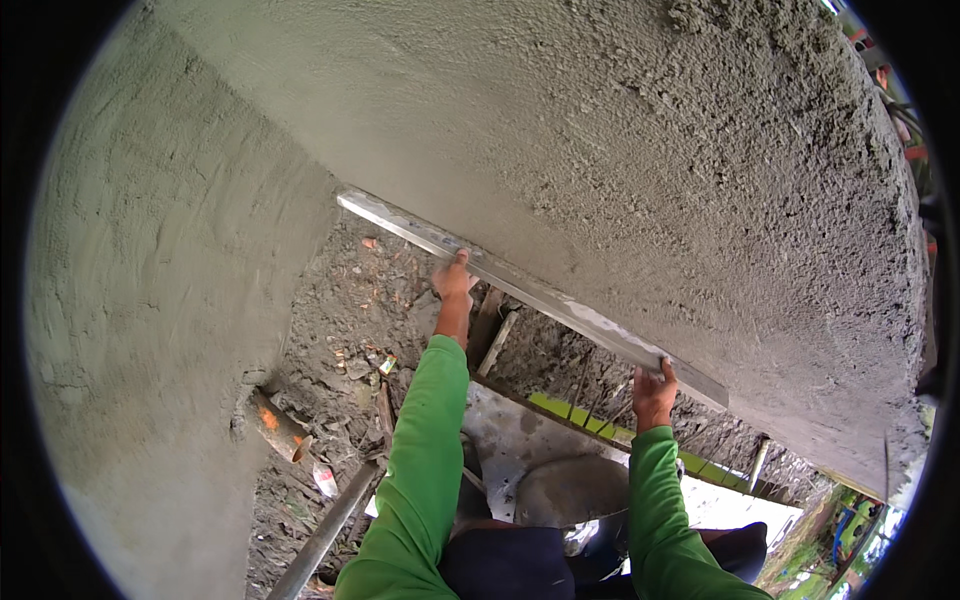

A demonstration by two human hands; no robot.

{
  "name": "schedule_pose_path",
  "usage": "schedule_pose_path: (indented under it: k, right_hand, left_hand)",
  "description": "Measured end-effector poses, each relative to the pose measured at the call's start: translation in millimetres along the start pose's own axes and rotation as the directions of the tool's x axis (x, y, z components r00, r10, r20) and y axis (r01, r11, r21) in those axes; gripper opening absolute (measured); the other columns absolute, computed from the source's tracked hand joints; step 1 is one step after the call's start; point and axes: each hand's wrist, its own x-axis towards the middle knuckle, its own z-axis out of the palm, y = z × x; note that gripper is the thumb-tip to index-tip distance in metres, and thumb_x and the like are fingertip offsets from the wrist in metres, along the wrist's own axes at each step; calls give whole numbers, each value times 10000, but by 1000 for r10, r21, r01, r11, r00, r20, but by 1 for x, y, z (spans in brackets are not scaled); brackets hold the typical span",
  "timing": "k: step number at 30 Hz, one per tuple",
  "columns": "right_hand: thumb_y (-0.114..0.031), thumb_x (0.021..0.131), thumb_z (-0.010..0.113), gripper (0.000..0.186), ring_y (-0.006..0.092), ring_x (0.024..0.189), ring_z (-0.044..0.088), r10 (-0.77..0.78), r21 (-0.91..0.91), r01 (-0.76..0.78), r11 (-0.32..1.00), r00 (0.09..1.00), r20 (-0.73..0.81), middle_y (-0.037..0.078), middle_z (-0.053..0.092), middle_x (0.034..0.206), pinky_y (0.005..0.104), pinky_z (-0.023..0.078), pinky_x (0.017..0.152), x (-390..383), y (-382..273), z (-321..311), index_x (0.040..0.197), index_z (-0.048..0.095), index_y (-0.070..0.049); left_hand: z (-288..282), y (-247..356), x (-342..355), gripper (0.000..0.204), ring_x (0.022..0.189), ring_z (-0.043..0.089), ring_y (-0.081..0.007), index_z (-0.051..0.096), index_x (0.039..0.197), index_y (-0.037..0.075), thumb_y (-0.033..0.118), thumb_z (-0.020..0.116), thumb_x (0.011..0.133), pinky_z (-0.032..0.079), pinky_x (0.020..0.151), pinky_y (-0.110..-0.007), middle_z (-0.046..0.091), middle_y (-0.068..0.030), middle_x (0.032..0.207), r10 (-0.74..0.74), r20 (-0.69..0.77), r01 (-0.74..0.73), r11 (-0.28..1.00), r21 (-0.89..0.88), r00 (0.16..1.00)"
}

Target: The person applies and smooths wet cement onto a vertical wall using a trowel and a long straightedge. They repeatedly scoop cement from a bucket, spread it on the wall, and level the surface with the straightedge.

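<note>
Two hands (453,280) (655,396) hold a straightedge (555,306) — corner (262,116) just left, open wall (800,330) right

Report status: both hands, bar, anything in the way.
Left hand and right hand gripping metal bar. Bar slanted along plastered wall, left end near left wall. Nothing seen blocking it; pipe sits apart.

Here's the bar (550,306) along the main wall (650,150): left hand (454,280) on its left half, right hand (655,392) towards its right end, side wall (150,250) at its left tip, pipe stub (283,432) below!
</note>
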Motion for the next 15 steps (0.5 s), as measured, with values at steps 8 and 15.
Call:
schedule_pose_path:
  k: [8,15]
  right_hand:
    - [-325,814,666,332,207,996,548,-293,157,289,945,956,7,38,567,1081,349,429,887,-81,-34,16,1068,580,-130]
    - [-346,864,621,293,193,988,546,19,15,-19,1000,999,-41,18,578,1065,348,447,871,-11,7,-21,1065,570,-139]
  left_hand:
    - [9,61,-82,547,996,621,-266,415,1314,24,158,690,861,543,826,-417,593,-115,1135,202,145,-172,965,-197,968]
    - [-29,-3,-29,532,986,601,-260,403,1295,0,170,679,873,539,816,-419,564,-132,1188,58,25,-57,998,-16,998]
